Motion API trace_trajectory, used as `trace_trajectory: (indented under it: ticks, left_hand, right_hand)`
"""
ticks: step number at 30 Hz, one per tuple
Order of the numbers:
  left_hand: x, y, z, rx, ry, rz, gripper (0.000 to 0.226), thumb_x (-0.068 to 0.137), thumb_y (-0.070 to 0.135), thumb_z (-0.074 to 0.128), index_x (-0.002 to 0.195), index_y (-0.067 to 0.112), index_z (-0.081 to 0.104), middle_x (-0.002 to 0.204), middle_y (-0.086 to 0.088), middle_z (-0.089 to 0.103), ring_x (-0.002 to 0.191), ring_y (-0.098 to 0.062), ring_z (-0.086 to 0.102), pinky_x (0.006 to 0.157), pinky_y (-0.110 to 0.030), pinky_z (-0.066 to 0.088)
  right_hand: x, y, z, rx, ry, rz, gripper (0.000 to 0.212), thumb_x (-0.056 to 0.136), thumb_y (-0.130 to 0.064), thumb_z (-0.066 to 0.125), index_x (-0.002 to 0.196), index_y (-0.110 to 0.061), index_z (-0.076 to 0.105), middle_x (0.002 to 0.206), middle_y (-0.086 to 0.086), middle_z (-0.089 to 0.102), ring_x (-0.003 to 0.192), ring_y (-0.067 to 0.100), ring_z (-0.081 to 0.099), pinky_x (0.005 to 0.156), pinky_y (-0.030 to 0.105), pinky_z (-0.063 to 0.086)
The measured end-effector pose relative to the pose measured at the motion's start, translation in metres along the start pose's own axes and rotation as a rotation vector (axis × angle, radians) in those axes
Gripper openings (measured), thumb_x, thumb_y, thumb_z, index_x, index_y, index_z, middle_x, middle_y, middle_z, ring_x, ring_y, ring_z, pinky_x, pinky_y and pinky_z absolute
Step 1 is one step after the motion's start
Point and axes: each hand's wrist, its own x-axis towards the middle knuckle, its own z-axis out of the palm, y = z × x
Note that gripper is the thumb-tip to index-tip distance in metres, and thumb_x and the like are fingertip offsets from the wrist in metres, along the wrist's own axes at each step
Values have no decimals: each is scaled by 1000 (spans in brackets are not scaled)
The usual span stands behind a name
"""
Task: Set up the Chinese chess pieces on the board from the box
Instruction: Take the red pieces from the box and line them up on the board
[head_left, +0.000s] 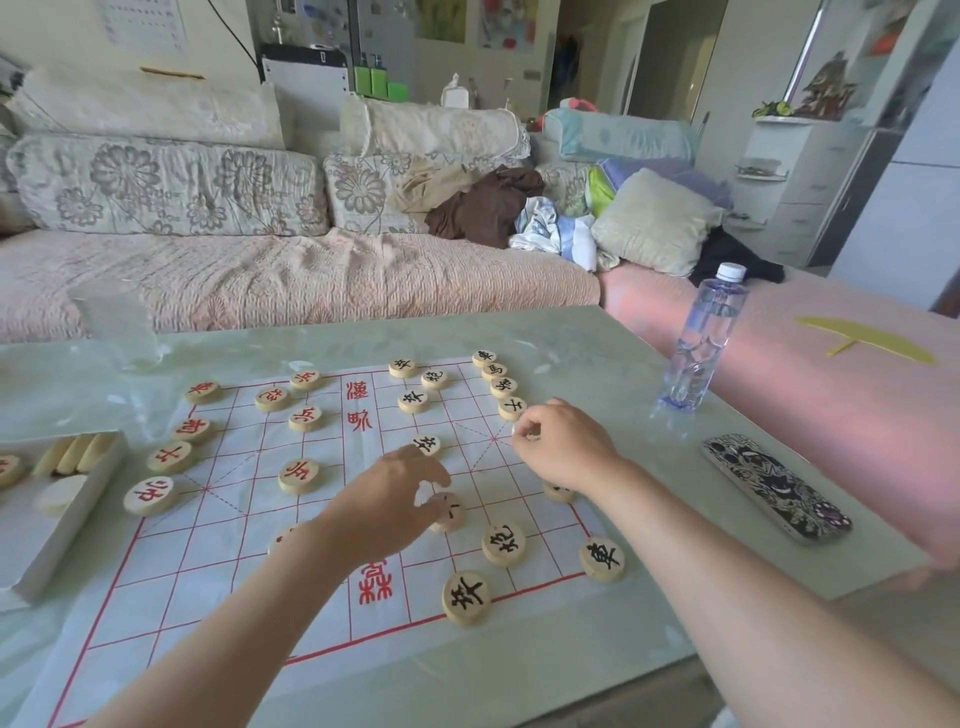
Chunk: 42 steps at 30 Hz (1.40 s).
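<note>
Pale matt wooden pieces (503, 543) lie on a thin paper-like board (249, 561) over a glossy, smooth table (597, 343)

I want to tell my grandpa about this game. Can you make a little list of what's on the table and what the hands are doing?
board: paper sheet with red lines, flat on the table
pieces: round wooden discs, red-lettered on the left, black-lettered on the right
box: white box at left, some pieces inside
left hand: fingers on a black-lettered piece
right hand: pinching a piece at the board's right edge
also there: water bottle, phone
</note>
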Motion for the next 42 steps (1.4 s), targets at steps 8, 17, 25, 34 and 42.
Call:
trace_trajectory:
  ticks: [8,17,25,34,42]
  left_hand:
    - [-33,-41,-44,7,138,-151,13,89,34,62,101,34,60,99,14,53,85,-1,54,69,-17,44]
    - [-102,-115,-104,92,290,-352,17,89,31,61,105,27,62,96,12,56,85,-8,53,63,-19,36]
    - [-159,-176,-141,165,353,-480,21,89,19,60,108,13,65,119,-2,59,116,-28,53,88,-32,42]
    - [-187,-243,-149,106,299,-624,32,88,27,58,120,25,57,113,3,54,107,-19,52,88,-32,46]
    - [-190,-269,-154,62,326,-632,36,88,25,60,123,24,55,118,3,55,107,-19,53,88,-29,45]
  right_hand:
    - [-9,-76,17,226,-125,-149,14,90,-36,57,92,-29,70,95,-16,68,89,8,62,78,28,51]
    - [-24,-183,73,345,-230,-298,10,90,-34,61,95,-32,70,98,-14,68,89,8,62,87,33,52]
    - [-17,-288,119,342,-257,-448,22,93,-25,58,113,-30,67,110,-14,65,96,12,63,89,36,52]
    - [4,-400,156,52,-267,-604,27,90,-33,62,116,-30,65,124,-7,59,112,18,58,79,26,36]
    - [18,-421,187,-236,-203,-610,36,92,-41,61,125,-28,63,133,0,59,122,23,56,92,31,44]
